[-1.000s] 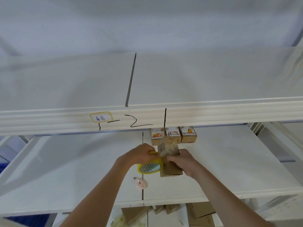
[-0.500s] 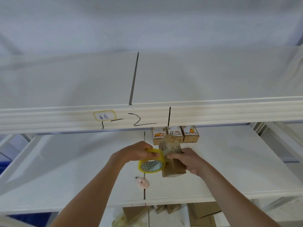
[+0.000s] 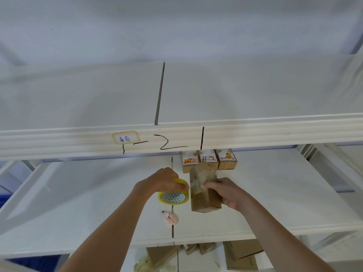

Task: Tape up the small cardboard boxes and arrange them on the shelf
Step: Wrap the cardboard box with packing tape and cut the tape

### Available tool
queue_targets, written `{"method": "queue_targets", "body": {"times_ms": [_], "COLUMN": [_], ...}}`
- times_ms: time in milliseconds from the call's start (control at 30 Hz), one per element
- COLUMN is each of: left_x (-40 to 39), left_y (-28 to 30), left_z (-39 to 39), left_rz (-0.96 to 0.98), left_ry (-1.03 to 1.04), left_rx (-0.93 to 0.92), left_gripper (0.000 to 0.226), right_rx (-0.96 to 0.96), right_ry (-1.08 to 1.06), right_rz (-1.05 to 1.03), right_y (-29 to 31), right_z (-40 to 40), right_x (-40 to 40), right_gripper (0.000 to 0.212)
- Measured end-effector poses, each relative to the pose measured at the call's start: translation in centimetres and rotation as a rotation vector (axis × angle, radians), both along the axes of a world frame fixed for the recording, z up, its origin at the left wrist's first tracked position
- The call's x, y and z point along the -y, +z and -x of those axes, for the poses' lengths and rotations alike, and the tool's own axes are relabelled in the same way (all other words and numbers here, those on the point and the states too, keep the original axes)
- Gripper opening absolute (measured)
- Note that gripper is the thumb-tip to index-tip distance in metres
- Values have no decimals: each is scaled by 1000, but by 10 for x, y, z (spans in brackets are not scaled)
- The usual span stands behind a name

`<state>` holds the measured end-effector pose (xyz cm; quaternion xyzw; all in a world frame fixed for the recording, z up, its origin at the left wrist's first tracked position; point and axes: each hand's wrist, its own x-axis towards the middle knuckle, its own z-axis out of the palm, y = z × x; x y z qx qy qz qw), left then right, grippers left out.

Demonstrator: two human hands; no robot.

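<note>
A handwritten label (image 3: 126,137) w/ a yellow border is seen on the front beam of the upper shelf (image 3: 255,132), black marker strokes to its right. Below, on the middle shelf (image 3: 78,203), the left hand (image 3: 159,182) is held above the board, its fingers curled round a yellow tape roll (image 3: 173,194), thumb tip on the roll's right edge, right next to the box. A small pink cutter (image 3: 170,217) is laid on the shelf just below the roll, on the seam betw. two boards. Right of the roll, a small cardboard box (image 3: 204,191) is held tilted above the shelf, already partly covered w/ clear tape; it is gripped by the right hand (image 3: 227,193), fingers wrapped round its right side and thumb pressed on the front face. Behind it, at the back of the shelf, three small boxes (image 3: 209,160) w/ printed stickers are lined up side by side, touching. On the lower level, flattened cardboard pieces (image 3: 241,256) are visible, partly hidden by the shelf edge and arms.
</note>
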<state>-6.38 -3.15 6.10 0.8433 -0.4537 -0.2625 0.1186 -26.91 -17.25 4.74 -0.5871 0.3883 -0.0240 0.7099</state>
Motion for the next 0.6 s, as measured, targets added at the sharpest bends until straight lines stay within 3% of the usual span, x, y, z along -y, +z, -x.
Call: {"method": "queue_targets", "body": {"times_ms": [200,333,600], "left_x": [-2,-5,3], "left_y": [-5,-8,-11], "left_z": [6,3,1], "left_rz": [24,45,10], "left_ry": [-24,-21,2], "left_rx": [-97,-204,-26], "left_gripper": [39,40,48], "right_rx": [6,11,38], "right_ry": [-16,-23,-41], "right_rz": [-27,-37,-47], "right_y": [-1,-2,-1], "right_z": [11,18,16], "right_x": [3,6,4], "right_gripper": [36,36,33]}}
